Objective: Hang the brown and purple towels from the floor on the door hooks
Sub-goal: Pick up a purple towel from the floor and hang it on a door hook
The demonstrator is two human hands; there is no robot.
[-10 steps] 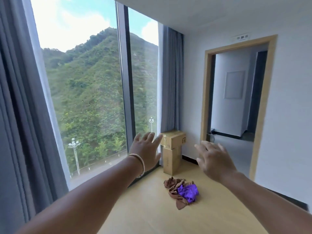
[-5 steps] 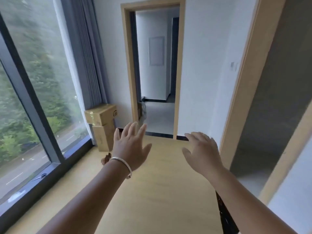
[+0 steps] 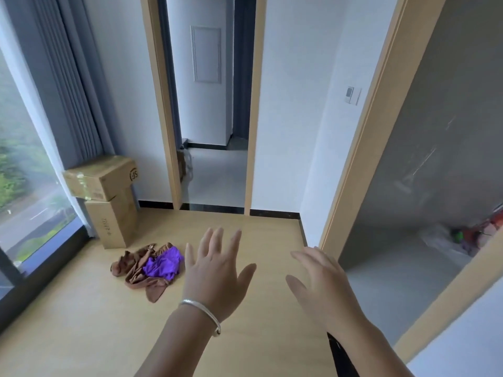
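— Where are the towels?
— Crumpled together on the smooth wooden floor (image 3: pixel 81 322): soft purple towel (image 3: pixel 162 263) atop the rumpled brown towel (image 3: pixel 138 277), near stacked cardboard boxes (image 3: pixel 109 202).
— The hands?
— Left hand (image 3: pixel 215 278) and right hand (image 3: pixel 324 288) hover spread, fingers straight — holding nothing.

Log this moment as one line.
stage: reaching | left hand: open | right hand: open | brown towel, purple towel: on floor

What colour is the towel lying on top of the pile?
Purple towel, bunched on the brown towel; head view, the only one.
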